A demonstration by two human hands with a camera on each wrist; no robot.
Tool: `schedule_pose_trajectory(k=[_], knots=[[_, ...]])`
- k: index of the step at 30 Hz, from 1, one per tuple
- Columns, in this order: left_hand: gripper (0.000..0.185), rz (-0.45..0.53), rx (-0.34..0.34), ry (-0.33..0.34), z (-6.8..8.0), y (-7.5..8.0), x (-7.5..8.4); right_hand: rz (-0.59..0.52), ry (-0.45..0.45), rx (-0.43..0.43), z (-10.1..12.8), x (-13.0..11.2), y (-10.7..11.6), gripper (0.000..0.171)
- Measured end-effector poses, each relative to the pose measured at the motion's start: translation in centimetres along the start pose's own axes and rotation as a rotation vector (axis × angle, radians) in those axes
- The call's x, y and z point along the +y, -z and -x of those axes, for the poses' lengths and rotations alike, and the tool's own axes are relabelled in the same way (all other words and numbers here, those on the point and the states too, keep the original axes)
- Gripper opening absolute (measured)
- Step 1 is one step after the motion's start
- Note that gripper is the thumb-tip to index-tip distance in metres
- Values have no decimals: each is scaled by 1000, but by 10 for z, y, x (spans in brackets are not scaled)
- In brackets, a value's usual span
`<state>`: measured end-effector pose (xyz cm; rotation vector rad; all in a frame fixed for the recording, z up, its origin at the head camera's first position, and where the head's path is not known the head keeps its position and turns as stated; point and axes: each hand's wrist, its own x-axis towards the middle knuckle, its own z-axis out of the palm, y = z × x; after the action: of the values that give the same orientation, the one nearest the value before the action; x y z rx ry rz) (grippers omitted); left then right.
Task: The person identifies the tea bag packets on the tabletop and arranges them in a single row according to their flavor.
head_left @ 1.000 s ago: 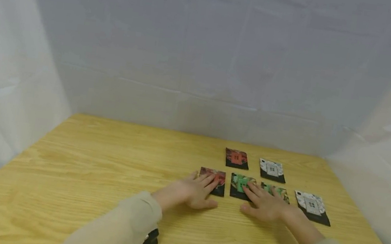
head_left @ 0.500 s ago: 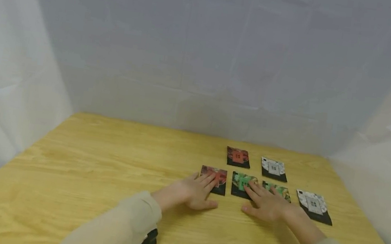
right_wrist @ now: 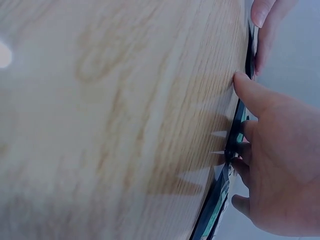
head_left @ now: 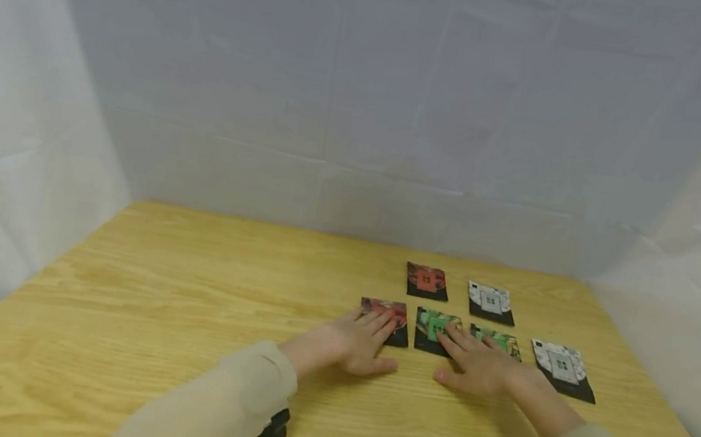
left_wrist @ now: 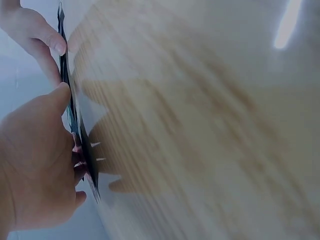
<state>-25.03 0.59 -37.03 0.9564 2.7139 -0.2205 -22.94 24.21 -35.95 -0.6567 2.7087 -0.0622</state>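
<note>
In the head view, several small flat printed packets with black lower ends lie on the wooden table. My left hand [head_left: 364, 342] lies flat, fingers spread, over a red packet [head_left: 397, 309] in the near row, covering much of it. A green packet [head_left: 429, 326] sits just right of that one. My right hand [head_left: 478, 362] is spread with fingertips on this green packet and across a second green packet [head_left: 505, 340], partly hidden under it. Both wrist views show the fingers straight, the left hand [left_wrist: 37, 160] and right hand [right_wrist: 290, 160] low at the packets.
A white packet [head_left: 562, 368] lies at the near row's right end. Behind, another red packet [head_left: 426, 280] and another white packet [head_left: 491, 301] form a back row. White sheeting [head_left: 366, 102] surrounds the table [head_left: 182, 285] at the back and sides.
My left hand has shifted slightly right, and the red packet's lower edge beneath it has swung a little right toward the green one. My right hand has stayed in place.
</note>
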Motion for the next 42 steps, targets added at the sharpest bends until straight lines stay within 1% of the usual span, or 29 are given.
schedule_pose_trajectory(k=[8, 12, 17, 23, 27, 29, 34, 38, 42], knots=[[75, 7, -13, 16, -2, 0, 1, -17, -8, -5, 1, 0, 0, 77], [75, 7, -13, 11, -2, -1, 0, -38, -14, -8, 1, -3, 0, 75], [75, 12, -24, 5, -1, -2, 1, -37, -22, -8, 1, -4, -1, 75], [74, 21, -12, 20, 0, -2, 2, -53, -25, -21, 0, -3, -1, 74], [75, 25, -8, 23, 2, 0, 2, -49, -13, -14, 1, -1, -2, 77], [75, 26, -14, 24, 5, -1, 0, -48, -5, -13, 0, 0, -3, 79], [75, 41, -16, 34, 11, -4, -9, -21, -21, -19, -2, 3, -5, 83], [76, 61, -3, 53, 20, -8, -21, -62, -1, -29, -2, 4, -3, 80], [77, 83, -2, 67, 33, -12, -36, -101, 8, -39, 1, 0, 1, 77]])
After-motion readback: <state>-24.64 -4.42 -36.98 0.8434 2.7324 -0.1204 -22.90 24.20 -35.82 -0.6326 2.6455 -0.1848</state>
